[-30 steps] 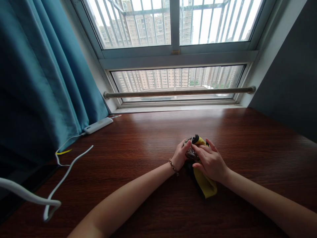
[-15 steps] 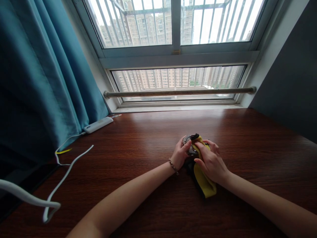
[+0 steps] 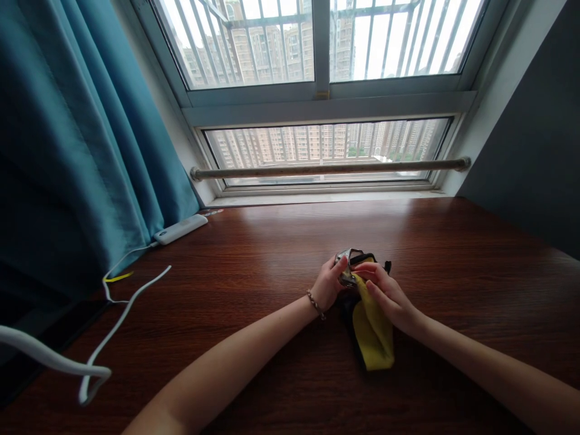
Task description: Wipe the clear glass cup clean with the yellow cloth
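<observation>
Yellow cloth [image 3: 374, 329] lies on the wooden desk [image 3: 254, 254], pinched by the right hand [image 3: 387, 296]; left hand [image 3: 328, 284] grips the small shiny object [image 3: 347, 269] beside it; steadier wiping needs firm hold.

Lighting: daylight only, from the wide barred window [image 3: 321, 90], its panes overexposed. Dark polished wooden table [image 3: 254, 241] carries a pale sheen beneath it. Teal pleated curtain [image 3: 67, 151] falls into deep shadow. Focus sharp; wide-angle bending at edges.
</observation>
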Motion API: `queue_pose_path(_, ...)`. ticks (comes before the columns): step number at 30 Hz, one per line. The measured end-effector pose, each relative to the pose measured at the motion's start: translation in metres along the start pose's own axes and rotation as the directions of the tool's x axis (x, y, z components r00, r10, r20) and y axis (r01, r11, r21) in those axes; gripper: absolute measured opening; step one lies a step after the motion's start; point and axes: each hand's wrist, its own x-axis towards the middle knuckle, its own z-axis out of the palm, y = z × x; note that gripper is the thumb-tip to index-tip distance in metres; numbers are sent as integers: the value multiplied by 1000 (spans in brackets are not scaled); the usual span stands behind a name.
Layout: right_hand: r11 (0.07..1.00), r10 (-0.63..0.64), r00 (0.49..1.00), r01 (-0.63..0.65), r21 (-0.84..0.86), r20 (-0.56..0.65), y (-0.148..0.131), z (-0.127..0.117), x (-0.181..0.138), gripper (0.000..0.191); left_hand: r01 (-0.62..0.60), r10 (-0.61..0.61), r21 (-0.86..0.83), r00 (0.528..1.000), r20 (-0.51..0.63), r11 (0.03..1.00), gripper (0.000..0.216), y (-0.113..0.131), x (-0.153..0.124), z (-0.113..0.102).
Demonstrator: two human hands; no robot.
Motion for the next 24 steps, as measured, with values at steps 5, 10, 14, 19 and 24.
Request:
queue_pose_path(5,853,-160,981,194,-485,112,-3,-2,2,42,43,-43,19,999,2,999,50,-4,3,-3)
queue_pose_path(10,727,-257,964,240,-643,69,-6,-3,5,30,-59,62,71,998,-29,996,50,-7,3,-2)
queue_pose_path(14,806,-250,968,199,-558,-15,-2,-2,5,18,-169,177,161,983,-36,972,50,-6,4,-5)
queue_pose_path(19,880,-225,966,146,-452,-126,-1,3,1,14,-267,283,262,959,-25,927,55,-3,2,-5)
queue_pose_path(24,949,-215,953,151,-277,-214,-7,9,-4,19,-289,319,265,945,-75,920,62,-5,2,-5)
